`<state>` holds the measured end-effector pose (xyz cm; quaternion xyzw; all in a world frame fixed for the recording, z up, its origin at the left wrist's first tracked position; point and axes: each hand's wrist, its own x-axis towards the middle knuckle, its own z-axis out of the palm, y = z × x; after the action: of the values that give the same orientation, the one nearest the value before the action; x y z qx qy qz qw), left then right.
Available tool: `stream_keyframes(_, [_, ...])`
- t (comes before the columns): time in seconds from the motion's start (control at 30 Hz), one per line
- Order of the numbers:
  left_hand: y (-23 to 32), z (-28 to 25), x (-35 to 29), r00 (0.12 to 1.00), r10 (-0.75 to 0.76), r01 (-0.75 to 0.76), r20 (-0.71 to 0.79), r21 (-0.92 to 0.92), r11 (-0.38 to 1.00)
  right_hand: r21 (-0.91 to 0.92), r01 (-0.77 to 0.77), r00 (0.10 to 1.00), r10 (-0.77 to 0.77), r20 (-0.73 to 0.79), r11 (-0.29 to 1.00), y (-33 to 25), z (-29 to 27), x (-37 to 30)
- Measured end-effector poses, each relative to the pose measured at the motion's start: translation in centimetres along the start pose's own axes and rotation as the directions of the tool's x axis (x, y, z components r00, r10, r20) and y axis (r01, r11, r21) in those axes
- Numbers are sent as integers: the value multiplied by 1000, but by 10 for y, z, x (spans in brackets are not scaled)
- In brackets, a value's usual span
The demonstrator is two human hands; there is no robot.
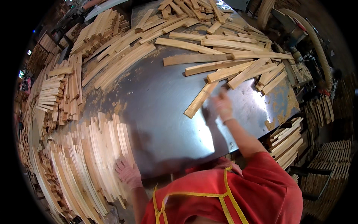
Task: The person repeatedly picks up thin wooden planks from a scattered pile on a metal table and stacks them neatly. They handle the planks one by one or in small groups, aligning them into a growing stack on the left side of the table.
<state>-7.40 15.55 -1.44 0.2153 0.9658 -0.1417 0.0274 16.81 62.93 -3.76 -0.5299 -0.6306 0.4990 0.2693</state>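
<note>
My left hand (128,173), in a pale pinkish glove, lies with its fingers stretched against the near side of a stack of light wooden strips (87,149) at the lower left. Over the metal table, my right hand (223,105) is smeared by motion, so its fingers do not show well. Just left of it a wooden strip (201,100) lies slanted on the table, its upper end against other strips. I cannot tell whether the right hand touches it. Beyond, a loose heap of wooden strips (223,44) spreads across the far side.
Sawdust speckles the metal table (156,123). More strips are piled at the left (52,89) and far left (99,28). A ribbed hose (322,48) hangs by machinery at the far right. Stacked strips (287,143) stand beyond the table's right edge.
</note>
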Motion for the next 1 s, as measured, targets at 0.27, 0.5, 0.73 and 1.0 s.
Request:
stream_keyframes(0.27, [146,-68,26,877,414,-476,-242,-324,818,811,-35,954,262,-148,584,60,-111,145])
stream_keyframes(0.5, [264,-89,18,759,623,-626,-190,-477,617,-112,-380,681,360,638,918,4,-16,-48])
stream_keyframes(0.73, [253,-62,31,797,575,-473,185,-399,785,-906,323,914,-339,224,273,-45,-125,180])
stream_keyframes(1.0, [114,-14,-34,942,304,-335,-142,-479,811,-606,782,610,16,792,149,-112,-57,148])
